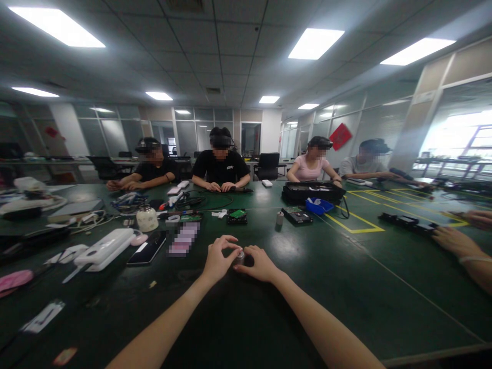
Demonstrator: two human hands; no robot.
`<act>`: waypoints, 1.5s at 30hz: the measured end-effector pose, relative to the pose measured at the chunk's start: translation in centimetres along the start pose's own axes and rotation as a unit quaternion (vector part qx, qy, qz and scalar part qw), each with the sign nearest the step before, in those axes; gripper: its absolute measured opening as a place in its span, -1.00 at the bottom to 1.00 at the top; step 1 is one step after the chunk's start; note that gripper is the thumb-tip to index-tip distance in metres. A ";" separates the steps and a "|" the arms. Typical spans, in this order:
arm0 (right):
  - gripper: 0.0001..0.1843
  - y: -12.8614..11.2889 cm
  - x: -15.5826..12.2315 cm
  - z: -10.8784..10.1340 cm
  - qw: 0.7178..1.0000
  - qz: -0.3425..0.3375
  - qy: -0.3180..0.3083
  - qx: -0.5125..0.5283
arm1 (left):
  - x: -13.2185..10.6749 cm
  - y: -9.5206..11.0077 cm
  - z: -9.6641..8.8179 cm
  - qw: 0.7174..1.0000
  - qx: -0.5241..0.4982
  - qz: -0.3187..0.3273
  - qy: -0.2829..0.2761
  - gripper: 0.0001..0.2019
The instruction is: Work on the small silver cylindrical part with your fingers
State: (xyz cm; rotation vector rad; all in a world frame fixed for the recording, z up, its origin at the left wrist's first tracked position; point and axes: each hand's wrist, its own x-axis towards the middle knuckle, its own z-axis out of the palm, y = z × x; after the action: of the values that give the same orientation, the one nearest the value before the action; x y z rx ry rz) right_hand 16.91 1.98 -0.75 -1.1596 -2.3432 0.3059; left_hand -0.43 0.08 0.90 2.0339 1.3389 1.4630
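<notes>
Both my hands meet over the dark green table (pixel 326 277) a little ahead of me. My left hand (pixel 218 259) pinches from above, thumb and forefinger closed on a small round silvery object (pixel 240 254). My right hand (pixel 260 263) curls around the same object from the right side, fingers closed. The object is small and mostly hidden by my fingers; I cannot make out what it is.
A black phone (pixel 146 248), a white case (pixel 103 247) and a white jar (pixel 147 218) lie at left. A green circuit board (pixel 237 216), small cylinder (pixel 280 218), blue tray (pixel 320 205) and black case (pixel 313 191) sit farther back. Several people sit across; another person's hands (pixel 457 241) rest at right.
</notes>
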 end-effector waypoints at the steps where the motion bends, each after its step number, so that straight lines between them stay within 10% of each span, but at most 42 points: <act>1: -0.56 0.0 0.0 0.0 1.000 0.000 -0.002 -0.002 | 0.2 -0.2 -0.1 1.000 -0.005 0.000 0.011 -0.81; 14: -0.54 0.0 -0.1 -0.1 1.000 0.003 -0.002 -0.006 | 0.2 -6.0 -1.7 0.994 0.070 -0.074 -0.049 -0.80; 27: -0.54 0.2 0.0 0.2 1.000 0.001 0.001 -0.009 | 0.2 -0.4 0.0 0.995 -0.094 -0.035 -0.005 -0.90; 45: -0.55 0.3 0.1 0.3 1.000 -0.003 0.001 0.003 | -0.3 -0.3 0.5 0.994 -0.105 -0.010 -0.015 -0.93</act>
State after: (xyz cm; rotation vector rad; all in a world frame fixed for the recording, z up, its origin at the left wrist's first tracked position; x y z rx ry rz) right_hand 16.92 2.24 -1.09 -1.1486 -2.3420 0.3076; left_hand -0.18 0.08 0.29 1.8962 1.1380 1.4897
